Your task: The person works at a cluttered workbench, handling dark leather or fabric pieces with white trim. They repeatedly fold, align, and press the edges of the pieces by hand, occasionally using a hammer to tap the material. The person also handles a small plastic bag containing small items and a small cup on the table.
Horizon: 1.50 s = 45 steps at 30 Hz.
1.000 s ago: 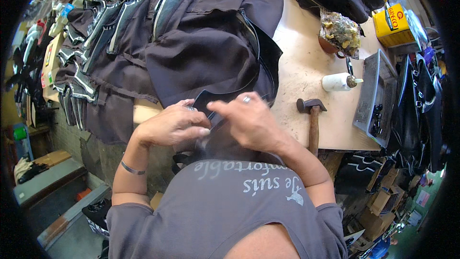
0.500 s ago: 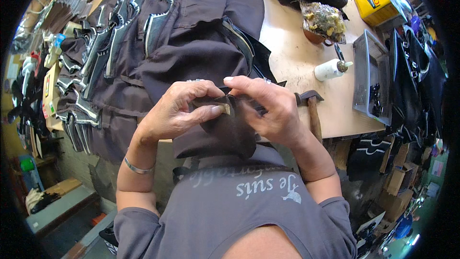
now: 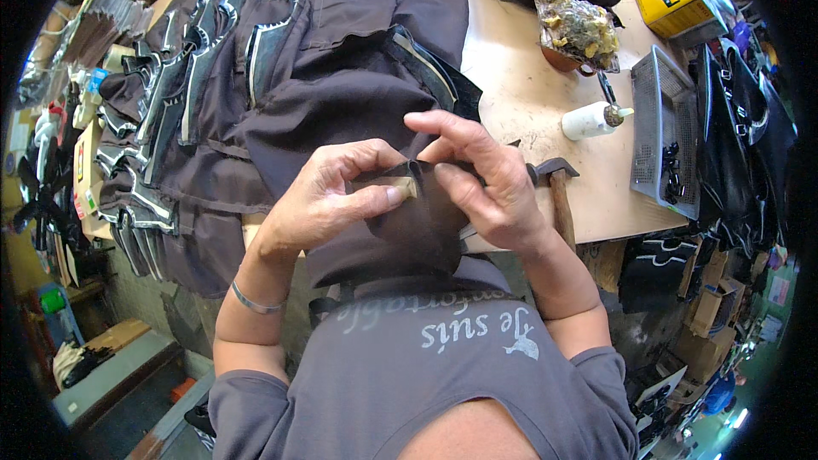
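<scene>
My left hand (image 3: 328, 200) pinches the upper edge of dark brown cloth (image 3: 383, 247) between thumb and fingers, in front of my body. By that thumb tip a small beige piece (image 3: 412, 186) shows against the cloth. Just to the right is my right hand (image 3: 494, 183), its index finger raised and stretched out. The thumb and another finger are apart, close to the cloth's edge. Beyond both hands the dark cloth spreads over the table, with a black, pale-edged curved strip (image 3: 426, 64) on it.
A hammer (image 3: 560, 209) lies right of my right hand. Farther right are a white squeeze bottle (image 3: 586, 122), a grey basket (image 3: 656, 162) with small black parts, a yellow tin (image 3: 673, 0) and black bags (image 3: 737, 136). More dark pieces with black-and-white trim (image 3: 198, 94) lie left on the table (image 3: 511, 85).
My right hand's fingers have spread, with the index finger lifted off the cloth's edge. My left hand keeps its pinch, nearly in place.
</scene>
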Available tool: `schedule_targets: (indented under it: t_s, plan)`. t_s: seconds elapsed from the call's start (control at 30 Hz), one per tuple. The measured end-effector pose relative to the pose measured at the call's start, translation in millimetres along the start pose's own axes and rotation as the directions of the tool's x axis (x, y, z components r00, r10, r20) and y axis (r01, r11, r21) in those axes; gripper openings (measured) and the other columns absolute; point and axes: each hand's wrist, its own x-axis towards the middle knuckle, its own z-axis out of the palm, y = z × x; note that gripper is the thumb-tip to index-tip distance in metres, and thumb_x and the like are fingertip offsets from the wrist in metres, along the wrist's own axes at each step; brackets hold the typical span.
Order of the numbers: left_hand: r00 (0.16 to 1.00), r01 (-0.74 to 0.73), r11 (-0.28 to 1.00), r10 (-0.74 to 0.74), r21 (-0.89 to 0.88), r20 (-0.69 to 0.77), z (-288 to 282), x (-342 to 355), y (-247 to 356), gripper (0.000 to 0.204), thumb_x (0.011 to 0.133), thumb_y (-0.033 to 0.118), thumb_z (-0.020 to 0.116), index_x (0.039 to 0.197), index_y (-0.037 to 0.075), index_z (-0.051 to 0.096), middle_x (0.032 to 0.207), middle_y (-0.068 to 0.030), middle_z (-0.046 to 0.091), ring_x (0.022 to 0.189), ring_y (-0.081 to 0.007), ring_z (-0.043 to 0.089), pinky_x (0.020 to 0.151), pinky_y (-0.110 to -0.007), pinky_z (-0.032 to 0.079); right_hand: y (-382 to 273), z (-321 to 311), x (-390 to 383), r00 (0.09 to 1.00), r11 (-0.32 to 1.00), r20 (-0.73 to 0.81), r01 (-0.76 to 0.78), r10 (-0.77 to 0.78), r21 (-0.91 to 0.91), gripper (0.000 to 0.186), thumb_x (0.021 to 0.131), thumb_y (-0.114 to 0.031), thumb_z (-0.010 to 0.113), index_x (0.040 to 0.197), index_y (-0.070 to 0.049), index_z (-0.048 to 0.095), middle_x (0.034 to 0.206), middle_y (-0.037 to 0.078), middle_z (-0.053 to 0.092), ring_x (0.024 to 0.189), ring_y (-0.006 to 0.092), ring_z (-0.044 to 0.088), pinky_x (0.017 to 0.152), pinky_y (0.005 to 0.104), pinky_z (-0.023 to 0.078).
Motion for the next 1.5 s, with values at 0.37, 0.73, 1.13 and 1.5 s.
schedule_targets:
  t_s: [0.37, 0.73, 1.13, 1.5]
  plan:
    - [0.998, -0.053, 0.996, 0.056, 0.064, -0.039, 0, 1, 0, 0.020, 0.075, 0.012, 0.061, 0.089, -0.002, 0.055, 0.075, -0.0005, 0.053, 0.067, -0.0050, 0.048, 0.058, -0.020, 0.041, 1, -2, 5, 1.000, 1.000, 0.022, -0.015, 0.014, 0.023, 0.050, 0.075, -0.011, 0.060, 0.121, -0.005, 0.046, 0.090, 0.006, 0.056, 0.079, 0.0140, 0.055, 0.078, 0.0273, 0.041]
    - [0.993, 0.024, 0.972, 0.005, 0.233, -0.120, 6, -4, 2, 0.021, 0.075, 0.014, 0.061, 0.087, -0.003, 0.057, 0.075, -0.0024, 0.058, 0.073, -0.0058, 0.051, 0.068, -0.022, 0.044, -4, 10, 1, 0.970, 0.910, -0.120, 0.150, -0.211, -0.386, 0.062, 0.063, 0.006, 0.062, 0.121, -0.002, 0.044, 0.080, 0.006, 0.056, 0.070, 0.0137, 0.053, 0.071, 0.0255, 0.043]
    - [0.977, -0.005, 0.951, 0.071, 0.308, -0.203, 15, -8, -6, 0.022, 0.074, 0.016, 0.066, 0.083, -0.002, 0.058, 0.074, -0.0015, 0.057, 0.070, -0.0065, 0.050, 0.063, -0.021, 0.041, -14, 26, -14, 0.981, 0.998, -0.189, 0.040, -0.048, -0.050, 0.071, 0.069, 0.011, 0.057, 0.131, -0.005, 0.029, 0.074, 0.007, 0.054, 0.065, 0.0148, 0.055, 0.065, 0.0258, 0.046]
    - [0.976, 0.058, 0.998, -0.062, -0.028, -0.207, 13, -12, -18, 0.015, 0.077, 0.007, 0.063, 0.087, -0.004, 0.058, 0.076, -0.0043, 0.060, 0.069, -0.0061, 0.054, 0.062, -0.020, 0.046, -7, 30, -20, 0.981, 0.999, -0.187, -0.054, 0.054, 0.002, 0.062, 0.070, 0.011, 0.055, 0.126, 0.000, 0.031, 0.076, 0.005, 0.055, 0.067, 0.0091, 0.052, 0.070, 0.0223, 0.042]
